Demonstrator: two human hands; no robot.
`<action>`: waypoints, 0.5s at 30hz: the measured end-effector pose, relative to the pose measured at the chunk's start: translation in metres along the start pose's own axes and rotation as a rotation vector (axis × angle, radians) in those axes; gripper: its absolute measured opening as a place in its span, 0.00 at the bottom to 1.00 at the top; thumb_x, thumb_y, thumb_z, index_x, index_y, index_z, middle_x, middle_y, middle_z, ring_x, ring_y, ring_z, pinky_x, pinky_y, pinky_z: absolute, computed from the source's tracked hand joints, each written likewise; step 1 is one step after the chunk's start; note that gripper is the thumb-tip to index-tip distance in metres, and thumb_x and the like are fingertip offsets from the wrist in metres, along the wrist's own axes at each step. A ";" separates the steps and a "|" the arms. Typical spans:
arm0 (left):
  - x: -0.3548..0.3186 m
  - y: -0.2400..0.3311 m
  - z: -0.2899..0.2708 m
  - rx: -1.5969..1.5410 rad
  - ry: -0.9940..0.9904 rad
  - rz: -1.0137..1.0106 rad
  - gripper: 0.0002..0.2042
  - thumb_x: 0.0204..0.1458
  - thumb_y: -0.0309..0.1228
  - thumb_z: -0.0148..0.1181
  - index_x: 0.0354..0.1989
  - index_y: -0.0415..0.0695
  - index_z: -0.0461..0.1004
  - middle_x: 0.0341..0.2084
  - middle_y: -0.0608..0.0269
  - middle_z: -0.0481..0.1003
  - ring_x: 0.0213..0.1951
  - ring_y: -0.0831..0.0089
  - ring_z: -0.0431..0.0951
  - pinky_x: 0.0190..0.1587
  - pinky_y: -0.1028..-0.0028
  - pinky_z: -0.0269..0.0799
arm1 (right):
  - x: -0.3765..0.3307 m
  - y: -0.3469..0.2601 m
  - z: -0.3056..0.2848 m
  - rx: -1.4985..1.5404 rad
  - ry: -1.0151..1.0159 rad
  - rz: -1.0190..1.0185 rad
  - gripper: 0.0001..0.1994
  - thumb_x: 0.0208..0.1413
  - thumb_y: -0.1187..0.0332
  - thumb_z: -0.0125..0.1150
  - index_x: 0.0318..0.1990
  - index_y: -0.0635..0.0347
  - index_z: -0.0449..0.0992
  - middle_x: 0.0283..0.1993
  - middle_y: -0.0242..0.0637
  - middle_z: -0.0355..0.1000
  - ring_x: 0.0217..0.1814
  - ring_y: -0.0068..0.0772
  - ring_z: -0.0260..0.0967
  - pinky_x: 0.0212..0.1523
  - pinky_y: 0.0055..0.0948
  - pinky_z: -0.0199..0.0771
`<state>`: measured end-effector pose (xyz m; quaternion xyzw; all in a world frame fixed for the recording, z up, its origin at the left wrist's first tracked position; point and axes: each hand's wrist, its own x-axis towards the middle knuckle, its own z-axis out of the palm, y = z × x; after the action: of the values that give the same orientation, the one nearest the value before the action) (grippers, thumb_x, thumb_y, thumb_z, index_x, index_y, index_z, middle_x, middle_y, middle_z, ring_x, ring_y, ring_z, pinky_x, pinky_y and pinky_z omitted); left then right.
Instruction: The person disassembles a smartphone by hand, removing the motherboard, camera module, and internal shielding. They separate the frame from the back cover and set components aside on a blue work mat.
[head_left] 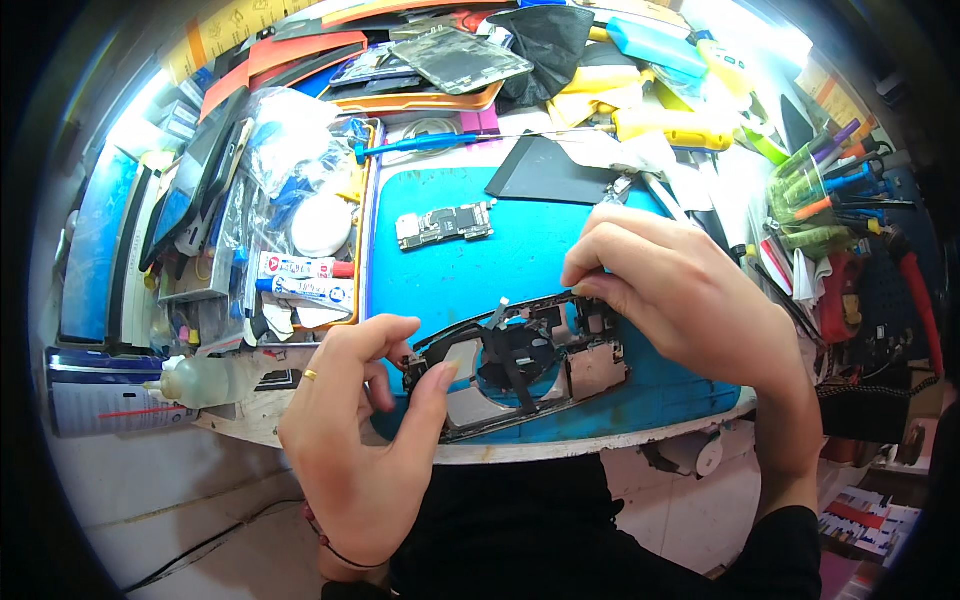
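Phone-repair workshop. A blue work mat (pixel 480 270) covers the surface (pixel 600 440), bearing an opened phone chassis (pixel 520 365) and a loose circuit board (pixel 445 223); spare screens (pixel 460 58), glue tubes (pixel 300 280), a solvent bottle (pixel 200 380) and a cup of hand tools (pixel 810 190) crowd its edges.

Phone frame (pixel 520 365): bare metal plates, dull sheen, black matt flex inside; mat (pixel 470 270) smooth matt blue rubber; circuit board (pixel 445 223) with shiny metal shields; bottle (pixel 205 380) cloudy plastic.
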<state>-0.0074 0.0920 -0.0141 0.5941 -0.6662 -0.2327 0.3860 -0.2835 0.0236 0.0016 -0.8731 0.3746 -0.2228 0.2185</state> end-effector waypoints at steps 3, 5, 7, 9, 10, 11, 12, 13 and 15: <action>-0.001 0.000 0.001 -0.051 0.018 0.006 0.17 0.53 0.17 0.79 0.51 0.39 0.84 0.36 0.60 0.79 0.35 0.76 0.77 0.28 0.74 0.65 | -0.002 -0.003 -0.009 0.055 -0.026 0.001 0.06 0.67 0.76 0.69 0.48 0.64 0.81 0.43 0.42 0.73 0.42 0.46 0.74 0.44 0.40 0.75; 0.000 -0.001 0.003 -0.077 0.030 0.040 0.17 0.53 0.15 0.78 0.52 0.38 0.85 0.37 0.60 0.79 0.36 0.75 0.78 0.27 0.76 0.66 | -0.004 -0.005 -0.013 0.097 -0.039 0.009 0.06 0.67 0.76 0.70 0.48 0.64 0.82 0.42 0.41 0.73 0.42 0.44 0.74 0.43 0.38 0.74; -0.001 -0.001 0.003 -0.130 0.028 0.034 0.17 0.54 0.14 0.77 0.53 0.37 0.85 0.39 0.60 0.79 0.38 0.74 0.79 0.28 0.77 0.70 | -0.003 -0.004 -0.016 0.114 -0.052 -0.002 0.05 0.67 0.77 0.69 0.48 0.65 0.82 0.42 0.41 0.73 0.42 0.43 0.74 0.42 0.38 0.74; -0.001 0.001 0.002 -0.202 0.012 -0.003 0.17 0.55 0.13 0.76 0.54 0.37 0.85 0.41 0.60 0.79 0.39 0.74 0.79 0.30 0.77 0.72 | -0.003 -0.004 -0.015 0.168 -0.022 -0.006 0.05 0.67 0.77 0.69 0.47 0.65 0.82 0.42 0.41 0.75 0.41 0.43 0.75 0.42 0.38 0.74; -0.002 0.002 0.001 -0.245 -0.002 -0.036 0.18 0.55 0.13 0.75 0.54 0.37 0.85 0.42 0.60 0.78 0.39 0.74 0.79 0.31 0.77 0.73 | -0.002 -0.005 -0.015 0.194 -0.008 -0.008 0.05 0.66 0.77 0.69 0.47 0.65 0.82 0.41 0.41 0.75 0.40 0.42 0.75 0.41 0.37 0.74; -0.002 0.003 -0.001 -0.302 -0.013 -0.073 0.18 0.56 0.12 0.75 0.55 0.37 0.85 0.43 0.60 0.78 0.40 0.73 0.79 0.31 0.77 0.75 | -0.002 -0.005 -0.015 0.184 -0.002 0.007 0.04 0.67 0.77 0.69 0.46 0.65 0.82 0.41 0.40 0.76 0.40 0.42 0.74 0.41 0.37 0.74; -0.002 0.004 -0.002 -0.304 -0.023 -0.078 0.18 0.56 0.12 0.75 0.55 0.37 0.85 0.44 0.60 0.78 0.40 0.74 0.79 0.32 0.77 0.75 | -0.003 -0.006 -0.016 0.173 0.004 0.022 0.04 0.67 0.77 0.69 0.46 0.65 0.82 0.40 0.40 0.76 0.39 0.41 0.74 0.40 0.36 0.73; -0.002 0.004 -0.004 -0.320 -0.032 -0.088 0.18 0.56 0.12 0.75 0.56 0.37 0.86 0.44 0.60 0.78 0.40 0.74 0.79 0.32 0.77 0.76 | -0.003 -0.007 -0.017 0.164 0.011 0.037 0.04 0.67 0.76 0.69 0.46 0.65 0.82 0.39 0.40 0.77 0.39 0.41 0.74 0.40 0.35 0.73; -0.001 0.004 -0.004 -0.330 -0.028 -0.075 0.19 0.56 0.12 0.75 0.56 0.37 0.86 0.45 0.60 0.78 0.41 0.74 0.79 0.34 0.78 0.77 | -0.003 -0.008 -0.019 0.122 0.027 0.013 0.04 0.67 0.76 0.69 0.46 0.64 0.82 0.38 0.39 0.77 0.37 0.39 0.73 0.39 0.34 0.72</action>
<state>-0.0071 0.0945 -0.0086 0.5440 -0.6017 -0.3614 0.4598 -0.2916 0.0263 0.0205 -0.8526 0.3690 -0.2557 0.2675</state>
